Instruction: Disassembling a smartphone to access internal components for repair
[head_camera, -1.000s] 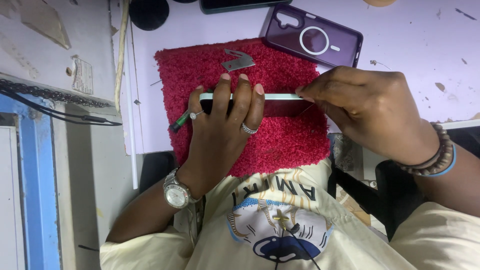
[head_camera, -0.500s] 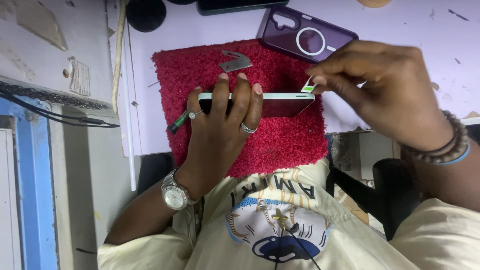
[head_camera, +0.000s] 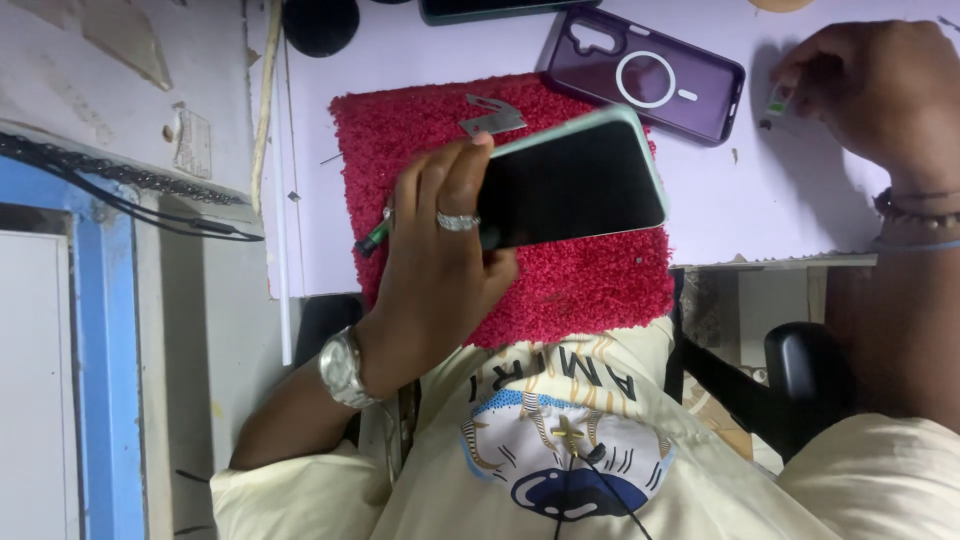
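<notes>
**Gripping a phone over the red mat**

Holding a flat dark-screened smartphone with a pale green rim (head_camera: 575, 180) above the fluffy red mat (head_camera: 590, 285), left hand (head_camera: 440, 265) clamped on its near end. Looks rigid, slick, glass-fragile; best gripped along the rims. Right hand (head_camera: 875, 85), fingers pinched together on a small green bit (head_camera: 777, 98), near the lilac tabletop's (head_camera: 790, 200) far right corner.

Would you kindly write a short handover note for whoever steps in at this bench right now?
Left hand: holds the phone in its mint-green case, dark screen up, over the red mat.
Right hand: on the lilac tabletop at the far right, fingers pinching a small green and white bit.
Nearby: an empty purple phone case past the mat, a small metal piece on the mat's far edge, a green pen-like tool under the left hand.
Done: phone is in hand.
Left: small bit not yet put down.
</notes>
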